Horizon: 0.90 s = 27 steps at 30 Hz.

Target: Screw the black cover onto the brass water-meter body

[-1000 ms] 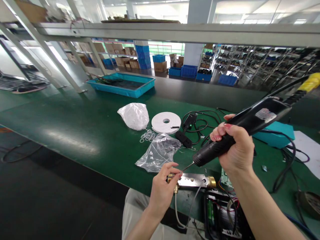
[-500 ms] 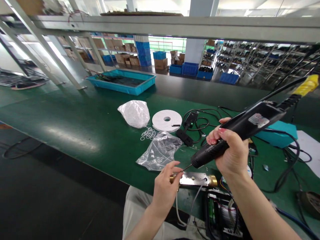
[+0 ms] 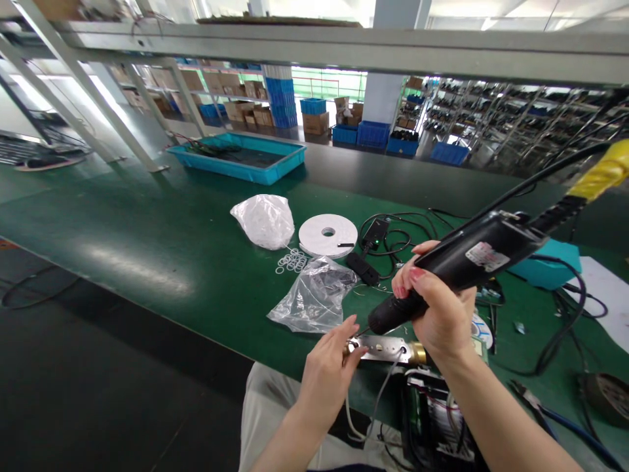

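My right hand (image 3: 437, 301) is wrapped round a black electric screwdriver (image 3: 462, 255), tilted with its tip pointing down and left. The thin bit reaches the left end of a silver metal plate (image 3: 386, 347) with a brass-coloured round end piece (image 3: 417, 353). My left hand (image 3: 329, 360) holds that left end, thumb on the near side and fingers on the far side, close to the bit. Whether a screw sits under the bit is hidden. A grey cable (image 3: 381, 393) hangs from the plate. Below it lies an opened black housing (image 3: 437, 419) with wiring inside.
Beyond my hands are a clear plastic bag (image 3: 314, 298), white rings (image 3: 293, 261), a white bag (image 3: 265, 223) and a white roll (image 3: 327, 235). A blue tray (image 3: 240, 160) stands farther back. Pliers (image 3: 535, 403) and black cables (image 3: 555, 347) lie at the right.
The screwdriver and my right hand have moved down and left, bringing the bit to the plate's end. My left thumb and fingers have spread apart a little around that end.
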Each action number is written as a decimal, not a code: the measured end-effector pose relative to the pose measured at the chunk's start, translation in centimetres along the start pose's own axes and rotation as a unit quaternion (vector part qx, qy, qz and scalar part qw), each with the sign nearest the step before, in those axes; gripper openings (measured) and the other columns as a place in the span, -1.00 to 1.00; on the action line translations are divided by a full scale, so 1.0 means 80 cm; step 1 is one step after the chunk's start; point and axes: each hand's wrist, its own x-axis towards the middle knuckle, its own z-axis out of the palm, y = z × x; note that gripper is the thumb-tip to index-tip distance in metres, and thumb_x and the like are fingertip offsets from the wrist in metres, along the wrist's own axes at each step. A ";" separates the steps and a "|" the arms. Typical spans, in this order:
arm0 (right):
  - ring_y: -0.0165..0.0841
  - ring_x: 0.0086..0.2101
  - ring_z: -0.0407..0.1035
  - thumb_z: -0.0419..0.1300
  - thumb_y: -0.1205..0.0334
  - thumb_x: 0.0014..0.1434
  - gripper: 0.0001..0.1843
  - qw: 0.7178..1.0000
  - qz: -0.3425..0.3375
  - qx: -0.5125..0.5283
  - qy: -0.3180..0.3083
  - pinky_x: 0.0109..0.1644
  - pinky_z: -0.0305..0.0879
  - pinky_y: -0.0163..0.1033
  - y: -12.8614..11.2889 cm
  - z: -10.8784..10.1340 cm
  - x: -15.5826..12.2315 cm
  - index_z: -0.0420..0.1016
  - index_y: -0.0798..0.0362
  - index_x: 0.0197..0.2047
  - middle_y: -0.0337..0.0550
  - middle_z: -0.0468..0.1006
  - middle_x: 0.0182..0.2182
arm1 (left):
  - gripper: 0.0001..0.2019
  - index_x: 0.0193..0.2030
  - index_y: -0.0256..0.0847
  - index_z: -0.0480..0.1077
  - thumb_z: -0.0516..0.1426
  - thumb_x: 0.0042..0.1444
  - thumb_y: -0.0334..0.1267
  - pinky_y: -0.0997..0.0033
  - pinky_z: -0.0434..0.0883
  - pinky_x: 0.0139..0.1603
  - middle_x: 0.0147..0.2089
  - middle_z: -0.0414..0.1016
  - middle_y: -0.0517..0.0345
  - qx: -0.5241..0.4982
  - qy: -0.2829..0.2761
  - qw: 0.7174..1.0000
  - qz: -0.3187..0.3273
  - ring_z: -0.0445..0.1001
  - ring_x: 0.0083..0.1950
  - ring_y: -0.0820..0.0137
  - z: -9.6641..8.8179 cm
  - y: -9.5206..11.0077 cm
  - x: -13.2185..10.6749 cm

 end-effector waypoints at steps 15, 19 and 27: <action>-0.49 -0.63 0.24 0.22 0.35 -0.16 -0.82 0.993 0.043 -0.072 -0.078 -0.55 0.18 -0.30 -0.010 0.042 -0.008 0.34 0.06 -0.40 -0.35 0.36 -0.63 | -0.66 -0.18 -0.23 0.41 0.31 -0.06 -0.13 0.24 0.36 -0.18 -0.20 0.46 0.06 -0.041 -0.143 0.988 -0.045 0.41 -0.16 0.20 -0.005 -0.009 0.030; -0.48 -0.62 0.24 0.22 0.36 -0.17 -0.83 0.993 0.043 -0.071 -0.084 -0.56 0.18 -0.30 -0.008 0.044 -0.007 0.35 0.06 -0.41 -0.34 0.37 -0.63 | -0.63 -0.14 -0.25 0.39 0.31 -0.06 -0.15 0.24 0.35 -0.19 -0.20 0.45 0.07 -0.040 -0.159 0.985 -0.050 0.39 -0.14 0.18 -0.006 -0.010 0.033; -0.49 -0.62 0.23 0.23 0.34 -0.06 -0.52 0.990 0.042 -0.073 -0.116 -0.54 0.17 -0.30 -0.003 0.034 -0.002 0.34 0.03 -0.01 -0.36 0.38 -0.57 | -0.71 -0.21 -0.21 0.36 0.29 -0.04 -0.19 0.28 0.34 -0.14 -0.17 0.43 0.10 -0.077 -0.175 0.979 -0.069 0.36 -0.08 0.21 -0.013 -0.003 0.033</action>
